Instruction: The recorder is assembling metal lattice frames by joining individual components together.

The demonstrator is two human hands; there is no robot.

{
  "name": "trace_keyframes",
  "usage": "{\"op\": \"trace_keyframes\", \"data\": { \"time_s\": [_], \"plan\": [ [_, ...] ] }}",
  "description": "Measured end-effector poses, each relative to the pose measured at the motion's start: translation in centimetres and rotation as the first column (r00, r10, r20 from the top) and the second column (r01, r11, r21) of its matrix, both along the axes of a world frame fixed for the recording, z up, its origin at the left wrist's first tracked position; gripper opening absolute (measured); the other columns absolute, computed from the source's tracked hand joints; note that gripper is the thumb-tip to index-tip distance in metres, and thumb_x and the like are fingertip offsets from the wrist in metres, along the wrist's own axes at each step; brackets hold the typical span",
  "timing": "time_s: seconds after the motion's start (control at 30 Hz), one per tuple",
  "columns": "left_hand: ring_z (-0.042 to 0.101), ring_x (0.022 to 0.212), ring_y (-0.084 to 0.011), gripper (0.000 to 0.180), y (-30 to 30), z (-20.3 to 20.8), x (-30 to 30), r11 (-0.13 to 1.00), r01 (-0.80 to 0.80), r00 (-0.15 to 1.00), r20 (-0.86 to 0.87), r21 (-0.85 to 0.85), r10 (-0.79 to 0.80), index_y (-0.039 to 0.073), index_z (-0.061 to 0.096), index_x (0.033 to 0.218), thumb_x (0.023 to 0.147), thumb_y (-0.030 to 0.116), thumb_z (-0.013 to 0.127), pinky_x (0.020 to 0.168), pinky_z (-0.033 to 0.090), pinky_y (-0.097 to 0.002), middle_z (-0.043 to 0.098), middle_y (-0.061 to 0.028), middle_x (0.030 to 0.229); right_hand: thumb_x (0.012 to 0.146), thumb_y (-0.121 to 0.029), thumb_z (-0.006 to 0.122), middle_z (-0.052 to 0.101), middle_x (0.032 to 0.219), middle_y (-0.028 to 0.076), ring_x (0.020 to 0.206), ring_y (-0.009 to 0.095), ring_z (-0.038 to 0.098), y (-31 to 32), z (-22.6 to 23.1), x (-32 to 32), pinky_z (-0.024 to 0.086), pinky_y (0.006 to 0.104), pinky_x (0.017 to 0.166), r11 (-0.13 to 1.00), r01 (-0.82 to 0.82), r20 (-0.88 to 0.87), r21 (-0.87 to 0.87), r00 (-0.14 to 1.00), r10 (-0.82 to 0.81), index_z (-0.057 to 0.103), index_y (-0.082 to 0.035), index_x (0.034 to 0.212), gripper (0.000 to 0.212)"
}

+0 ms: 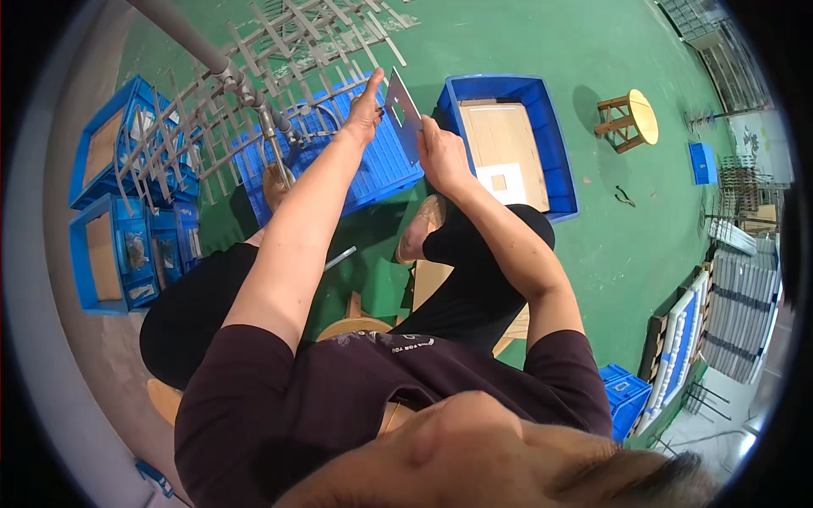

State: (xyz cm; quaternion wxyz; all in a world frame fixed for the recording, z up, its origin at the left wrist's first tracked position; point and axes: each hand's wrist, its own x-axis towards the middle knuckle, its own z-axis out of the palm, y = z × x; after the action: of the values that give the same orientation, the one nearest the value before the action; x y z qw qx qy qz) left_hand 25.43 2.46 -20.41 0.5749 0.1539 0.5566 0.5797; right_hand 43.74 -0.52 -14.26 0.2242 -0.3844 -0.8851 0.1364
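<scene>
A thin grey flat panel (409,127) with a square cutout stands nearly edge-on in front of me, above a blue crate. My right hand (443,154) is closed on its right edge, fingers curled and thumb against the panel. On the other side, my left hand (364,112) is raised beside the panel with its fingers apart, one stretched upward. Whether its fingertips touch the panel is hard to see. Under both hands lies the ribbed blue crate (373,173). To the right, a white panel (506,179) with a square opening rests in a blue bin (559,157) on cardboard.
A grey metal pole (188,35) with clamps and a wire rack (288,38) stand at the left. Blue crates (89,245) are stacked at far left. A wooden stool (641,117) and pliers (625,196) are on the green floor at right.
</scene>
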Motion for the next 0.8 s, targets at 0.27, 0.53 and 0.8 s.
{"op": "trace_keyframes", "data": {
  "time_s": [0.27, 0.53, 0.8],
  "plan": [
    [0.05, 0.075, -0.024, 0.086, 0.0, 0.0, 0.7, 0.987, -0.157, 0.987, -0.042, -0.027, 0.156, 0.003, 0.05, 0.107, 0.055, 0.069, 0.063, 0.065, 0.04, -0.0278, 0.049, -0.0194, 0.088, 0.081, -0.008, 0.05, 0.058, 0.063, 0.019, 0.054, 0.036, 0.056, -0.2, 0.3, 0.2, 0.042, 0.0406, 0.048, 1.0, -0.002, 0.003, 0.006, 1.0, 0.002, 0.047, 0.002, 0.103, 0.024],
    [0.033, 0.041, -0.0054, 0.05, 0.1, 0.7, 1.7, 0.942, -0.335, 0.942, 0.0, 0.022, 0.335, 0.012, 0.045, 0.069, 0.062, 0.056, 0.07, 0.038, 0.024, -0.0188, 0.037, 0.0045, 0.053, 0.081, -0.008, 0.05, 0.057, 0.062, 0.019, 0.051, 0.035, 0.056, -0.5, 0.7, 0.0, 0.042, 0.0402, 0.047, 0.998, -0.025, -0.021, 0.055, 0.999, 0.026, 0.048, 0.002, 0.102, 0.023],
    [0.034, 0.042, -0.0052, 0.049, 0.2, 0.3, 1.4, 0.944, -0.328, 0.945, 0.013, 0.024, 0.328, 0.012, 0.045, 0.069, 0.063, 0.053, 0.07, 0.038, 0.026, -0.0194, 0.038, 0.0038, 0.053, 0.08, -0.008, 0.051, 0.057, 0.062, 0.019, 0.052, 0.035, 0.056, -0.5, 0.7, 0.0, 0.042, 0.0401, 0.046, 0.998, -0.022, -0.028, 0.059, 0.999, 0.024, 0.048, 0.002, 0.102, 0.024]
  ]
}}
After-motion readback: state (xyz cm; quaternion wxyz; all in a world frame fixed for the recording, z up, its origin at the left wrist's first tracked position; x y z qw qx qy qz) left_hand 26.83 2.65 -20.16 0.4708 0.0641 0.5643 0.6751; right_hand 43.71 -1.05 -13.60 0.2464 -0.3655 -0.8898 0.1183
